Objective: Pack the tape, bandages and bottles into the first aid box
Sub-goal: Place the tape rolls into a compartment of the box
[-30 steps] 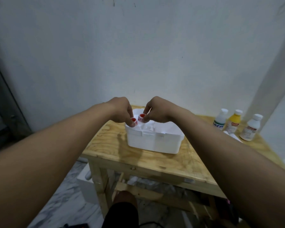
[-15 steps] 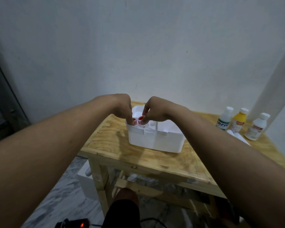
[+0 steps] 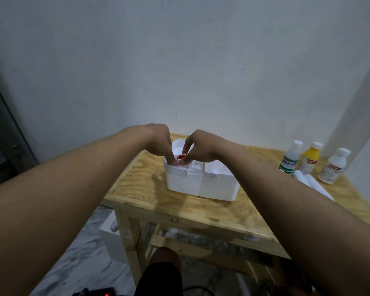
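The white first aid box (image 3: 201, 185) stands open on the wooden table (image 3: 150, 193). Both hands reach into its left end. My right hand (image 3: 203, 147) pinches a small white tape roll with a red core (image 3: 181, 157) just at the box rim. My left hand (image 3: 158, 139) has its fingertips down inside the box, pinched on a second tape roll that is mostly hidden. At the table's right end stand three bottles: a green-labelled one (image 3: 291, 157), a yellow one (image 3: 309, 160) and a white one (image 3: 333, 167). White bandage rolls (image 3: 312, 184) lie in front of them.
The table stands close to a plain wall. A white object (image 3: 110, 231) sits on the marble floor under the table's left side. A dark device with a red light (image 3: 103, 293) lies on the floor near my knee (image 3: 162, 265).
Both hands have sunk lower into the box's left end with the tape rolls. Only one red core still shows; the other is hidden behind my left fingers.
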Available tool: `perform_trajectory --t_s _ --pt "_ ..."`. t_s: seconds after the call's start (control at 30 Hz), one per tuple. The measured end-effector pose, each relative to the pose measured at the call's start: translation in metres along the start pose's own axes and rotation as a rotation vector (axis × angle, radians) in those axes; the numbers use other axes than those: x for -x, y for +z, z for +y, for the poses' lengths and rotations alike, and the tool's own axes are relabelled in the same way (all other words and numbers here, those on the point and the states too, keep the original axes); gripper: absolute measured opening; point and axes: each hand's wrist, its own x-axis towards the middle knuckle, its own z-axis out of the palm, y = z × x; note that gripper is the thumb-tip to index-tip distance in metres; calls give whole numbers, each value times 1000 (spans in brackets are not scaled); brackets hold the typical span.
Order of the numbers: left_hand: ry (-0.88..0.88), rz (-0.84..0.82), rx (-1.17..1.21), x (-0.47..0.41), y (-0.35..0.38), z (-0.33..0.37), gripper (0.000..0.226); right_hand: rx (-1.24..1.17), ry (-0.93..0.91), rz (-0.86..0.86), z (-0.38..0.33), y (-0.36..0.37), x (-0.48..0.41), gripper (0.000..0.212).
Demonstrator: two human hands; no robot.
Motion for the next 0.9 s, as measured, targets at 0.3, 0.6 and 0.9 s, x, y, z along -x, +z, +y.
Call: perform_trajectory --t_s 0.3,0.6,0.9 --pt "-2 -28 -39 -5 -1 4 38 70 -5 9 0 3 -5 32" --pt "71 110 -39 1 -18 32 34 11 68 186 26 -35 24 24" --pt "359 346 44 5 -10 142 12 58 282 314 106 -82 89 24"
